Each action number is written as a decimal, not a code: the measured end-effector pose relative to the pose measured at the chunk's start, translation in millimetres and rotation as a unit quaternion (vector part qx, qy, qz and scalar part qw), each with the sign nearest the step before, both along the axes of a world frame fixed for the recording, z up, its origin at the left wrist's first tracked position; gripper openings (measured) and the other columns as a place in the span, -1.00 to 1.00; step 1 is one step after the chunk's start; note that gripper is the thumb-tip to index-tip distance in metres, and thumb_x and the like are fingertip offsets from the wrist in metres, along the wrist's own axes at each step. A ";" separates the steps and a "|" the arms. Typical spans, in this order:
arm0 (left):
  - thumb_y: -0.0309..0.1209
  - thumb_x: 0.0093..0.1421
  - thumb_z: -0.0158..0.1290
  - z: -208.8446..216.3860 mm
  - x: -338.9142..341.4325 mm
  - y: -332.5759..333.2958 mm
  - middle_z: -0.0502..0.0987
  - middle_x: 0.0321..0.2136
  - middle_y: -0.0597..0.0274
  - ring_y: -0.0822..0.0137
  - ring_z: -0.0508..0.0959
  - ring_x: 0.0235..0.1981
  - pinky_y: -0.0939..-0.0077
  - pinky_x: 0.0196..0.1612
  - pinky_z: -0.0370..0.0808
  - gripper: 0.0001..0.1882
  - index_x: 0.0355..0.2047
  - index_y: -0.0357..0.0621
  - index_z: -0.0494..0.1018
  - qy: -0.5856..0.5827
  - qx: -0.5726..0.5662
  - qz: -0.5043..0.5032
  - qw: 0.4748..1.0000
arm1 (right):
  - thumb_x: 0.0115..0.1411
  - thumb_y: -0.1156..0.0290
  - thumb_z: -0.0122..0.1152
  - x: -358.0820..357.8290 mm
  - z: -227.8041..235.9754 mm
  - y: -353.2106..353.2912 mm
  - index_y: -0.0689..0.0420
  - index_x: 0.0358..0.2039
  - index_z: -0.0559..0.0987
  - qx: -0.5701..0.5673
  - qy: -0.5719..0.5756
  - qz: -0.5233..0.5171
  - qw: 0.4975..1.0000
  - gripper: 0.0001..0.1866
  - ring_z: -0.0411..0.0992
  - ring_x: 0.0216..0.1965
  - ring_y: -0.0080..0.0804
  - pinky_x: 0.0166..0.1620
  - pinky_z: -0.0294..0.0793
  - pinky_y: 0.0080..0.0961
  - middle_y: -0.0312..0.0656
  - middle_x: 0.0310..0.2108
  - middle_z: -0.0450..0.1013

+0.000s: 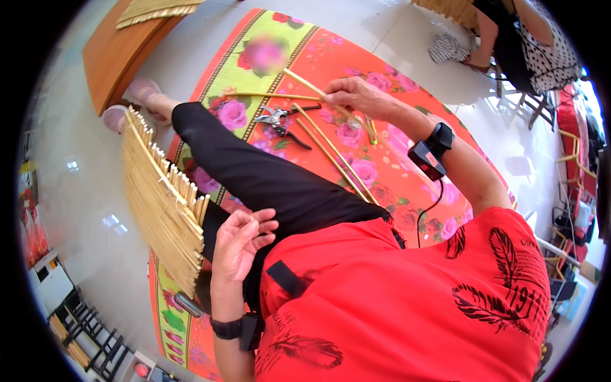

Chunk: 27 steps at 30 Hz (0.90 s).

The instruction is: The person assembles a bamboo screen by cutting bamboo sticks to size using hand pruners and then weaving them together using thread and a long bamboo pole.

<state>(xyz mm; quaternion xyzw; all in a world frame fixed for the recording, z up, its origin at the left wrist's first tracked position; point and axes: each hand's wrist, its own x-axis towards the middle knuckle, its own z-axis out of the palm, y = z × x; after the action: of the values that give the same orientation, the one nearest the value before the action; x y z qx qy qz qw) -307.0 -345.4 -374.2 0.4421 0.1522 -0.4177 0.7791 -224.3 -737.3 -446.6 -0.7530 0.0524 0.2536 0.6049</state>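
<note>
My right hand (pixel 359 97) is closed around a pale straw-coloured stalk (pixel 300 80), held over the flowered cloth (pixel 433 159). My left hand (pixel 243 240) is in front of my shirt, palm up, with thumb and fingers curled together; whatever is in them, if anything, is too small to make out. Beside it, a mat of straw-coloured stalks (pixel 159 210), bound by a cross stalk near its cut ends, rests against my leg. Under my right hand lie pruning shears (pixel 275 118) with black handles, and several loose stalks (pixel 331 153).
An orange-brown wooden table (pixel 118 54) stands at the far left with another stalk mat (pixel 156 9) on it. At the upper right a person in a dotted garment (pixel 547 57) sits near more stalks. Pale glossy floor tiles (pixel 89 184) surround the cloth.
</note>
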 end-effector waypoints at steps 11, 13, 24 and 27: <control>-0.50 0.25 0.05 23.6 32.1 -4.9 0.34 0.15 -0.06 0.26 0.62 -0.18 0.46 -0.27 0.67 -0.94 -0.30 -0.22 0.42 -0.115 -0.023 0.124 0.985 | 0.32 0.33 0.10 -29.8 45.1 163.6 0.18 -0.20 0.54 0.428 0.284 0.063 0.856 -0.81 0.48 -0.48 -0.61 -0.44 0.49 -0.69 -0.31 -0.43 0.52; -0.50 0.26 0.04 32.1 34.7 -4.5 0.41 0.07 -0.05 0.31 0.63 -0.23 0.51 -0.25 0.66 -0.95 -0.31 -0.23 0.43 -0.126 -0.014 0.129 0.983 | 0.31 0.34 0.11 -35.0 46.3 169.4 0.20 -0.24 0.54 0.441 0.308 0.074 0.839 -0.82 0.51 -0.46 -0.55 -0.44 0.54 -0.65 -0.25 -0.41 0.53; -0.47 0.27 0.05 31.9 27.6 24.0 0.51 -0.06 -0.01 0.43 0.61 -0.32 0.54 -0.27 0.64 -0.91 -0.24 -0.20 0.45 -0.152 0.006 0.155 0.976 | 0.35 0.28 0.05 -44.4 73.4 179.6 0.25 -0.17 0.57 0.407 0.314 0.135 0.847 -0.71 0.55 -0.36 -0.48 -0.30 0.54 -0.62 -0.20 -0.38 0.56; -0.47 0.27 0.06 30.0 26.8 29.0 0.51 -0.05 -0.02 0.43 0.61 -0.32 0.53 -0.27 0.64 -0.91 -0.24 -0.19 0.45 -0.151 0.005 0.161 0.975 | 0.34 0.27 0.05 -48.4 73.5 179.9 0.25 -0.15 0.57 0.403 0.319 0.139 0.847 -0.70 0.55 -0.34 -0.49 -0.28 0.54 -0.62 -0.21 -0.38 0.56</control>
<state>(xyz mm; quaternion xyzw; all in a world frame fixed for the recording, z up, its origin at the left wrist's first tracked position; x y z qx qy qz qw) -280.2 -316.4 -344.2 0.4733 0.1042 -0.2145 0.8480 -272.6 -557.3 -373.0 -0.3202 0.0310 0.5600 0.7635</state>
